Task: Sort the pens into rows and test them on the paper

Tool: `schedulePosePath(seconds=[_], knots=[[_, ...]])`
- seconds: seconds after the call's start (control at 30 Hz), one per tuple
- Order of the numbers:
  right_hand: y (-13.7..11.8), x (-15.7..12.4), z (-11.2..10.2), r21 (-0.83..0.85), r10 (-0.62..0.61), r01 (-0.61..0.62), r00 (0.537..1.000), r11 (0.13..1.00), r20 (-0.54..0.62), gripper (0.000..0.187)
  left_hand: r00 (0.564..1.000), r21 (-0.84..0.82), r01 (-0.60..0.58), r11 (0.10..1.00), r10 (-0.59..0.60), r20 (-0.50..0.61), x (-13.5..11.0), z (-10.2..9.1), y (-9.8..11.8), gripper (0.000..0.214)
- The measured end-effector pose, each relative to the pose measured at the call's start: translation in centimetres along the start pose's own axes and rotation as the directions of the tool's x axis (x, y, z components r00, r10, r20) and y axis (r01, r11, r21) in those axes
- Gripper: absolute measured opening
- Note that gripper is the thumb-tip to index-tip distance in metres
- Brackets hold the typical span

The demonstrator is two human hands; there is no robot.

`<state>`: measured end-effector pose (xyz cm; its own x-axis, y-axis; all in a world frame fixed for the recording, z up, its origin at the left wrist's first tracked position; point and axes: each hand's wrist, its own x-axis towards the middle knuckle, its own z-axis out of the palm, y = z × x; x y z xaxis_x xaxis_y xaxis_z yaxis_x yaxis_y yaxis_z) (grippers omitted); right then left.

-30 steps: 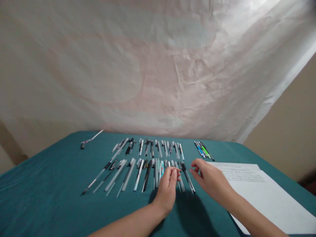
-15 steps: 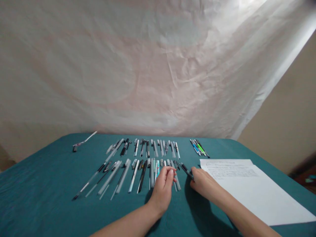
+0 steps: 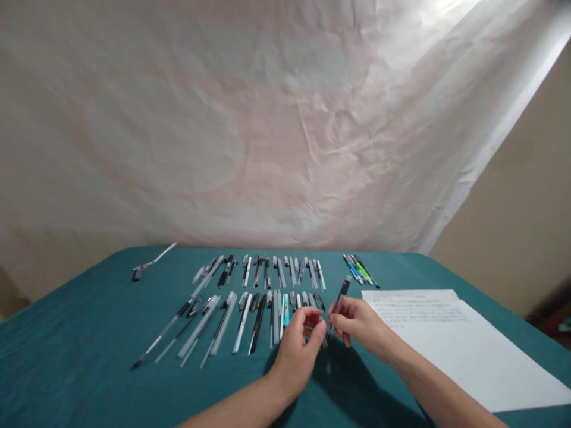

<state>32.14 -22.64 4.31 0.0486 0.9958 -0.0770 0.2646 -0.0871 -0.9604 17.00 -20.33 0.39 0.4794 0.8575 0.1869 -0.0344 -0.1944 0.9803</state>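
My right hand [image 3: 354,321] is closed round a dark pen [image 3: 343,292], which tilts upward with its dark end on top. The pen's lower part is partly hidden by my fingers. Just left of it is my left hand [image 3: 300,345], its fingers curled and the thumb tip close to them, near the pen's lower end. Whatever lies between those fingertips, if anything, is too small to make out. Behind my left hand lies the near row of pens, among them a turquoise pen [image 3: 286,309] and a black pen [image 3: 257,326].
A second row of pens [image 3: 267,273] lies farther back on the green cloth [image 3: 89,333]. Several blue, green and dark pens [image 3: 359,270] sit at the back right. Paper with handwriting [image 3: 464,356] is at right. A toothbrush-like white item [image 3: 154,261] lies far left.
My right hand has lifted the dark pen off the cloth, tipped it more upright and brought it left. My left hand has shifted slightly right, so both hands are now close together.
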Motion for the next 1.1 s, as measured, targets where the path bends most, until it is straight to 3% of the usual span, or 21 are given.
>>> schedulePosePath(seconds=[0.13,0.3,0.43,0.57,0.67,0.8,1.1], knots=[[-0.3,-0.4,0.6,0.126,-0.045,0.041,0.998,0.991,0.036,0.020,0.998,-0.072,0.006,0.997,-0.001,0.060,0.1,0.3,-0.3,0.024],[0.0,-0.3,0.4,0.149,-0.061,0.052,0.997,0.988,0.054,0.023,0.995,-0.094,-0.008,0.996,0.017,0.096,0.2,0.5,-0.2,0.022],[-1.0,-0.3,-1.6,0.204,-0.104,0.129,0.986,0.970,-0.131,0.021,0.993,0.076,-0.057,0.995,0.048,0.111,0.0,0.2,0.8,0.019],[-2.7,-0.7,-5.2,0.264,-0.204,0.302,0.918,0.916,-0.341,0.020,0.982,0.182,-0.116,0.976,0.085,0.169,-0.1,0.1,2.1,0.022],[-3.3,-0.9,-7.3,0.228,-0.251,0.367,0.874,0.902,-0.415,0.019,0.984,0.199,-0.112,0.974,0.080,0.161,-0.1,0.1,2.2,0.024],[-3.0,-0.8,-8.4,0.166,-0.266,0.351,0.882,0.922,-0.389,0.019,0.987,0.202,-0.106,0.974,0.078,0.144,0.0,0.2,1.6,0.025],[-2.5,-0.5,-8.3,0.140,-0.242,0.299,0.915,0.944,-0.323,0.016,0.984,0.203,-0.115,0.972,0.084,0.155,0.0,0.2,1.8,0.025]])
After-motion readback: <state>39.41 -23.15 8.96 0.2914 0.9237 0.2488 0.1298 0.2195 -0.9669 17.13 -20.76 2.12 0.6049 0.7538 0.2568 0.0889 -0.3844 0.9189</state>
